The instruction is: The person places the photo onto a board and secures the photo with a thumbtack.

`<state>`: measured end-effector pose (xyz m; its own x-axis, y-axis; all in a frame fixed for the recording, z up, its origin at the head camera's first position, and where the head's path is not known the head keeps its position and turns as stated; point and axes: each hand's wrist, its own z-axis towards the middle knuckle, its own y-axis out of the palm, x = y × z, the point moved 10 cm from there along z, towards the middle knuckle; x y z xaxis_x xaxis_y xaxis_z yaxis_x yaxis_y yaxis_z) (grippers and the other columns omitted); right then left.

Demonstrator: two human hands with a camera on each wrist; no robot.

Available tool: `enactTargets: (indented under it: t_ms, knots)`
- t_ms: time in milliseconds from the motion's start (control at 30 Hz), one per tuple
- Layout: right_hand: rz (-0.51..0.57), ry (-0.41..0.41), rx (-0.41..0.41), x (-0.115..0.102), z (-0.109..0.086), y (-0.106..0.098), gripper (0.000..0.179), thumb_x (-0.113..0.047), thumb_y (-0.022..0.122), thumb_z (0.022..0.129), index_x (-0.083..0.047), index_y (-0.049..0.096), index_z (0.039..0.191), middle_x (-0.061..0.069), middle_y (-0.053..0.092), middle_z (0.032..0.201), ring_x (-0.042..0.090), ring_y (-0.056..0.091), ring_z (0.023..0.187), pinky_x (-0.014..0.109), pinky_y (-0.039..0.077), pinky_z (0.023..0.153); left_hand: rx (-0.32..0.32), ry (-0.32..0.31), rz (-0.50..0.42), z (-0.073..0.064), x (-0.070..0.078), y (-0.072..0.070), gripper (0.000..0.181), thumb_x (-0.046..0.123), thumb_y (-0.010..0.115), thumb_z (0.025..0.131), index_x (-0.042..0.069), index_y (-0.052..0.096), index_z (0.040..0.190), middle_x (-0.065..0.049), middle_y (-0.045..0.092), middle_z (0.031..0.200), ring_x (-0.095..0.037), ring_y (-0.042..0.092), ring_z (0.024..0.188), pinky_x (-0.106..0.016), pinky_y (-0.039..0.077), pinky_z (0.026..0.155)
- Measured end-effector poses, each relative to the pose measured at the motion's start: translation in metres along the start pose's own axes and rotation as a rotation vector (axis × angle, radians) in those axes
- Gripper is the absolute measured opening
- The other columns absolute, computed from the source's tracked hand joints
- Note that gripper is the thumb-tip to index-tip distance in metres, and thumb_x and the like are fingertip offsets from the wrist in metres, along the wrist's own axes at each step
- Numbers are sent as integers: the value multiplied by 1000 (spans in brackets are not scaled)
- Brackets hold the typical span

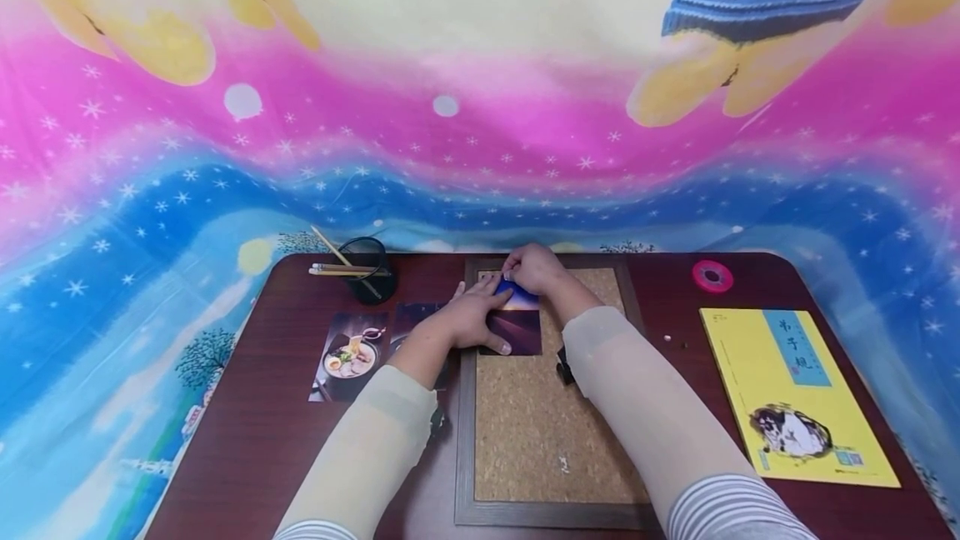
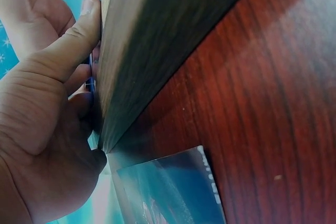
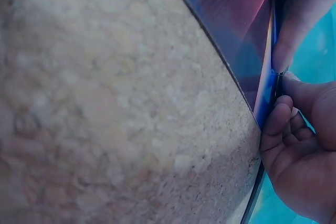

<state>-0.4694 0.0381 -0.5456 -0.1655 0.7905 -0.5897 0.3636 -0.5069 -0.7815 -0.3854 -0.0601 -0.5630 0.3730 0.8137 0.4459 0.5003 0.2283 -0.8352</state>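
Note:
A framed cork board [image 1: 551, 423] lies lengthwise on the table. Near its far end is a photo print [image 1: 521, 340] with a dark purple lower half and a blue, glowing upper half. My left hand [image 1: 472, 317] rests spread over the print's left side, pressing it against the board with thumb and fingers extended. At the print's top edge my right hand [image 1: 536, 269] pinches a small clear thing, seemingly a push pin [image 1: 508, 276], mostly covered by the fingertips. In the right wrist view the print [image 3: 236, 30] lies on the cork beside the curled right fingers.
Left of the board lie a ramen photo [image 1: 348, 357] and another dark print [image 1: 408, 319], partly behind my left arm. A black mesh pen cup [image 1: 367, 273] holds pencils. Small clear pieces [image 1: 564, 463] sit on the cork. To the right are a pink tape roll [image 1: 712, 276] and yellow book [image 1: 787, 407].

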Motion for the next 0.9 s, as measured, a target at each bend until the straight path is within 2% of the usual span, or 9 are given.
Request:
enactTargets:
  t_ms: [433, 900]
  knots:
    - [-43, 26, 29, -5, -3, -3, 12, -16, 66, 102, -11, 77, 101, 3, 74, 93, 22, 68, 91, 39, 55, 85, -4, 0, -4, -1, 5, -4, 107, 58, 85, 80, 25, 28, 165, -2, 1, 175, -22, -3, 160, -54, -3, 127]
    - [-30, -3, 50, -3, -5, 0, 14, -14, 66, 102, -12, 79, 108, 3, 74, 95, 24, 68, 96, 40, 54, 89, 4, 20, 19, -5, 4, -1, 107, 60, 81, 82, 26, 24, 166, -1, -1, 174, -22, -5, 160, -54, -3, 126]
